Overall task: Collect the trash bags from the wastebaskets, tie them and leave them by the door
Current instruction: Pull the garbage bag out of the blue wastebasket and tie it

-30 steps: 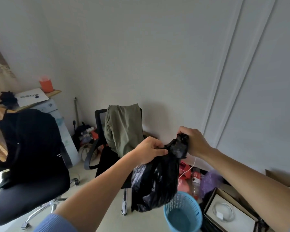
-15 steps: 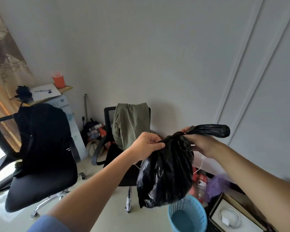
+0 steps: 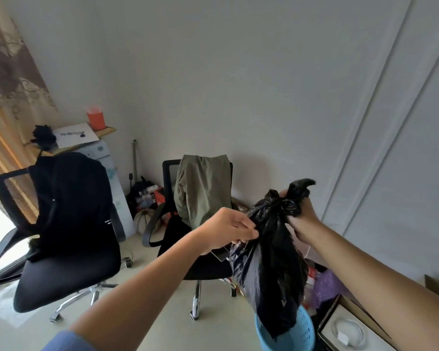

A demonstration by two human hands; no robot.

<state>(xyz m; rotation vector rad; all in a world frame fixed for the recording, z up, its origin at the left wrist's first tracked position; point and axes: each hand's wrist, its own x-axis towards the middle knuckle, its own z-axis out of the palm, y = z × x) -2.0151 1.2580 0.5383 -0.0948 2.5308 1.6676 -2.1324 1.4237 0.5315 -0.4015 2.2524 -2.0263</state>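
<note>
**Bag neck bunched between your hands, knot not readable**

Head view: the black trash bag [image 3: 271,269] hangs in the air above the blue wastebasket [image 3: 298,335]. Its long axis runs straight down from the gathered neck. Your right hand [image 3: 302,219] is clenched round that twisted neck, and the loose tail pokes up past your knuckles. Your left hand [image 3: 228,230] pinches the plastic just below and left of the twist. The right hand is the one on the knot. Your fingers cover it, so you cannot tell whether it is pulled tight. The bag hides most of the wastebasket, and the frame edge cuts off its base.
</note>
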